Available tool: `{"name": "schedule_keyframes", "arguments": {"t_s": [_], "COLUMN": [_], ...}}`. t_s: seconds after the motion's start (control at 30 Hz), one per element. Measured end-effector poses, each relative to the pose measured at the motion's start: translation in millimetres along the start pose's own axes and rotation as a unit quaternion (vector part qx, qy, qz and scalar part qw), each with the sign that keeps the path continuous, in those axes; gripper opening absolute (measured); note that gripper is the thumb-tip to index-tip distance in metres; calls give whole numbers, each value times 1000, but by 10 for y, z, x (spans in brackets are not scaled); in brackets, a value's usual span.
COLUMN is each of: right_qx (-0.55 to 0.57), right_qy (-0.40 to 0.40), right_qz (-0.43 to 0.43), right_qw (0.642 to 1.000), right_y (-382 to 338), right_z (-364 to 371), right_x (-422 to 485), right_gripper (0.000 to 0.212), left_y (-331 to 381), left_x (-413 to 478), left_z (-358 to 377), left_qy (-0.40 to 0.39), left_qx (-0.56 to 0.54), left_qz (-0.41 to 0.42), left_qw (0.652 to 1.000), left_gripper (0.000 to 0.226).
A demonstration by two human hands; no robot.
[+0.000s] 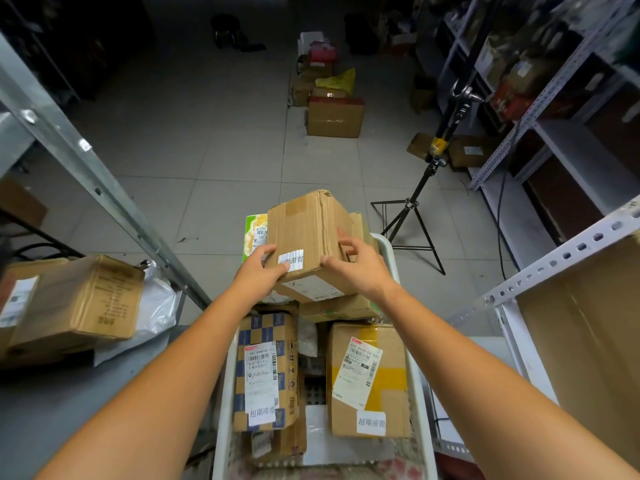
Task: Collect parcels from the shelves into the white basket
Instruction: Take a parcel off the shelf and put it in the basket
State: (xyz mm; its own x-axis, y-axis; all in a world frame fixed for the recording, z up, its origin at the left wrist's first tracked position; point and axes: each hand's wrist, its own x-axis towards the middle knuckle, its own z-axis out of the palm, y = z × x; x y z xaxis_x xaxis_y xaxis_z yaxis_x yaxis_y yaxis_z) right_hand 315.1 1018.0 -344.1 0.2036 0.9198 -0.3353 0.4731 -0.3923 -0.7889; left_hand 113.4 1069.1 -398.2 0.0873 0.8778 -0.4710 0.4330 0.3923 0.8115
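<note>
Metal shelving (86,174) runs along the left edge of the view and white perforated shelving (554,261) along the right, with a tiled floor (214,140) between them. A large brown carton (588,323) fills the near right shelf, and a taped carton (79,299) lies on the left shelf. The white basket (417,403) stands between the shelves, directly below the forearms, and is loaded with parcels. A blue checkered parcel (265,372) lies against its left wall, a brown parcel with yellow tape (370,379) lies against its right wall, and a green printed box (254,230) stands at its far left corner. The held cardboard box (308,230) is at the far end of the basket, tilted, directly above a flat brown parcel (339,308); contact between the two cannot be determined. The left grip (259,271) is closed on the near left corner of the box, fingers curled over the top face. The right grip (360,265) is closed on the near right side, thumb on the near top edge, fingers wrapped onto the right face. A white label (291,259) sits on the box between the two grips. A black tripod (412,216) stands on the floor beyond the far right corner of the basket.
</note>
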Motion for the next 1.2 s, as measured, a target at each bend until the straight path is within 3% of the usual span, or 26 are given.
{"name": "schedule_keyframes", "arguments": {"t_s": [0.13, 0.27, 0.47, 0.67, 0.83, 1.07, 1.2], "right_qx": [-19, -54, -185, -238, -203, -140, -133], "right_qy": [-2, -1, 26, 51, 104, 194, 214], "right_qz": [6, 9, 7, 45, 110, 205, 250], "right_qw": [1000, 998, 982, 969, 967, 949, 935], "right_y": [-9, -51, -142, -92, 276, 921, 1297], "right_z": [1, -102, -388, -647, -908, -1341, -1543], "right_x": [14, -4, -224, -866, -1708, -3158, -4091], "right_gripper": [63, 60, 57, 52, 58, 58, 51], "left_y": [7, 97, 369, 646, 822, 1006, 1019], "left_x": [-29, -69, -247, -526, -902, -1739, -2435], "left_z": [-24, -88, -249, -234, 104, 976, 1628], "left_qy": [-11, -30, -51, -88, -158, -231, -259], "left_qx": [26, 125, 181, 254, 313, 403, 492], "left_qz": [3, 29, 59, 136, 181, 298, 376], "left_qw": [1000, 991, 980, 954, 919, 834, 741], "left_gripper": [60, 58, 51, 49, 50, 47, 49]}}
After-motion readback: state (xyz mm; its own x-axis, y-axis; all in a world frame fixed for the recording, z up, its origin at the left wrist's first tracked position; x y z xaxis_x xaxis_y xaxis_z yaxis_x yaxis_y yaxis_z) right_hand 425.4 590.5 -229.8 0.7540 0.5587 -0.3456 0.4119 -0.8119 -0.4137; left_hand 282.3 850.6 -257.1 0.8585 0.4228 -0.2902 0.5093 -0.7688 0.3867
